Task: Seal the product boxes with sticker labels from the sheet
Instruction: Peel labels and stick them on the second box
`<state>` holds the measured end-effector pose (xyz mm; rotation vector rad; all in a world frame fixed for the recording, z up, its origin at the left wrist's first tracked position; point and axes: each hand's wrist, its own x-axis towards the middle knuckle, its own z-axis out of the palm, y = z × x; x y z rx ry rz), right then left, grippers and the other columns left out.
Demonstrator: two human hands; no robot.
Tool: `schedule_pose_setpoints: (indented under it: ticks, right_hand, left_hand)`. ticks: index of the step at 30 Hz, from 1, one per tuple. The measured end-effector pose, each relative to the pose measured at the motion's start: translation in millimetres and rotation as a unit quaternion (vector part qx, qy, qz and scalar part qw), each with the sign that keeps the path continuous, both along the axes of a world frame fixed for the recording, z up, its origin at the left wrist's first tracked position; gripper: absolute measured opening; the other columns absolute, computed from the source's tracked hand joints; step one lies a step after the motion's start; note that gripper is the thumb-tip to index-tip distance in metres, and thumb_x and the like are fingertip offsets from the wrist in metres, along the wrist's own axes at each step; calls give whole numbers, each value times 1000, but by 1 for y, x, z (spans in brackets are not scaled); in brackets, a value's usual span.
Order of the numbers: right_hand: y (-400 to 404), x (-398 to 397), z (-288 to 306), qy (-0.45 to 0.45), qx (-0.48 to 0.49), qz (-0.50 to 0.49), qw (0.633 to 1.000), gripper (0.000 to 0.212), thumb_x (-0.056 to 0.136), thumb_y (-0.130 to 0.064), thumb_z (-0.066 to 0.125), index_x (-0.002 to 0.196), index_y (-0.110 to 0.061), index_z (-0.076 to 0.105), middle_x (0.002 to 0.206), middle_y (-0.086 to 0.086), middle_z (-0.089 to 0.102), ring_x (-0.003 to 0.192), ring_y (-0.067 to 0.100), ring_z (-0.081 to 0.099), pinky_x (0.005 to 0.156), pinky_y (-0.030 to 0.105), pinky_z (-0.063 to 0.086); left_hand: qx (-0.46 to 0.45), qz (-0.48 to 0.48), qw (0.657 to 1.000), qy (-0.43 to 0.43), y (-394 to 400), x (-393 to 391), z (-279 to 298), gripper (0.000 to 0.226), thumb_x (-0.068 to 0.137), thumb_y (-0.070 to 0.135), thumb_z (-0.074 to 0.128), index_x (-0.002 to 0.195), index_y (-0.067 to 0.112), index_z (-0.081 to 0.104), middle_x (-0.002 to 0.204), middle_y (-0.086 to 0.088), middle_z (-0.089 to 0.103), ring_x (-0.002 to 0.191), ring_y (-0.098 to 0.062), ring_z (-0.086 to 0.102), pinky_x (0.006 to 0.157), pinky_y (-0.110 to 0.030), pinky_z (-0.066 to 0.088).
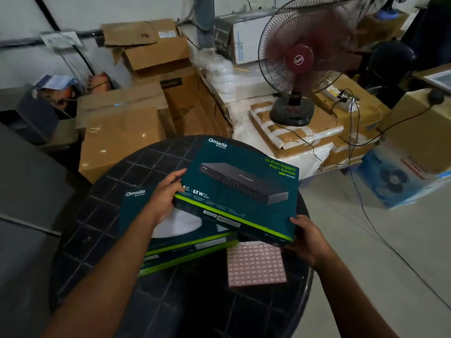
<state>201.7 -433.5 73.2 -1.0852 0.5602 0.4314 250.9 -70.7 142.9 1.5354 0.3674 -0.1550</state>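
A dark teal switch box (241, 181) with a green stripe is held above a round black table (102, 215). My left hand (163, 196) grips its near left corner, and my right hand (307, 237) grips its near right corner. Under it lies a stack of two similar teal boxes (180, 242), the top one showing a white round picture. A pink sheet of small sticker labels (256, 264) lies flat on the table, partly under the held box's right end.
Brown cardboard cartons (122, 128) are piled behind the table on the left. A running red fan (297, 59) stands on wrapped packages at the back right, with cables trailing across the floor. A blue fan carton (395, 176) sits on the floor at right.
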Motion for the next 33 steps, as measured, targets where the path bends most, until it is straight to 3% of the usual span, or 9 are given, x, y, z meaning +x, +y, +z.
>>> schedule_pose_setpoints:
  ticks: [4, 8, 11, 15, 20, 23, 26, 29, 33]
  right_hand:
    - [-31, 29, -27, 11, 29, 34, 999, 93, 63, -26, 95, 139, -7, 46, 132, 21, 64, 119, 40, 64, 92, 58, 55]
    - [-31, 44, -39, 14, 78, 58, 995, 73, 67, -8, 80, 134, -2, 52, 127, 21, 68, 110, 40, 69, 81, 51, 61]
    - [-11, 55, -46, 27, 133, 18, 991, 87, 62, -12, 90, 136, 2, 48, 130, 24, 65, 115, 44, 66, 83, 52, 60]
    - [24, 73, -56, 81, 134, -46, 987, 61, 80, -9, 75, 135, 3, 51, 128, 25, 66, 117, 45, 64, 92, 63, 54]
    - [56, 89, -66, 124, 129, -116, 977, 54, 86, 0, 74, 134, -1, 51, 128, 22, 66, 114, 42, 66, 71, 51, 61]
    - [68, 93, -70, 123, 119, -122, 978, 53, 86, 4, 73, 134, 0, 52, 129, 22, 65, 114, 39, 66, 74, 48, 61]
    - [71, 93, -74, 145, 85, -104, 980, 39, 86, 8, 71, 122, 6, 57, 121, 25, 67, 109, 40, 68, 80, 46, 60]
    - [68, 95, -75, 175, 25, -56, 983, 27, 83, 4, 77, 105, 6, 62, 107, 26, 70, 99, 40, 70, 85, 50, 59]
    - [65, 95, -71, 192, -20, 8, 981, 23, 89, 2, 70, 110, 7, 62, 98, 23, 69, 86, 35, 69, 82, 49, 59]
  left_hand:
    - [75, -50, 996, -4, -33, 72, -1, 57, 84, -8, 42, 130, 18, 61, 121, -12, 67, 94, -21, 64, 78, -34, 50]
    - [208, -82, 975, -12, -63, 133, -9, 44, 96, 6, 48, 133, 24, 61, 125, 0, 65, 106, -14, 62, 94, -33, 48]
    - [293, 14, 956, 18, -77, 151, -26, 52, 91, 22, 66, 142, 19, 51, 136, -1, 59, 119, -20, 58, 104, -39, 47]
    - [253, 84, 962, 56, -121, 120, -53, 69, 76, 24, 79, 137, 9, 49, 127, -12, 64, 115, -28, 63, 100, -37, 49]
    - [240, 10, 967, 82, -174, 71, -80, 58, 86, 17, 73, 138, 18, 48, 125, 6, 55, 115, -15, 58, 96, -30, 48]
    - [306, -44, 946, 101, -182, 55, -99, 61, 93, 19, 66, 149, 13, 42, 152, -6, 41, 139, -23, 44, 116, -32, 36]
    - [344, -109, 926, 114, -184, 48, -103, 55, 101, 21, 56, 153, 12, 39, 166, -6, 19, 151, -23, 25, 119, -30, 25]
    - [341, -126, 927, 92, -183, 44, -99, 54, 102, 23, 55, 153, 16, 39, 165, -6, 25, 152, -22, 25, 122, -33, 22]
    - [327, -103, 938, 51, -167, 37, -89, 48, 99, 19, 59, 147, 19, 50, 155, -3, 45, 140, -21, 45, 115, -30, 34]
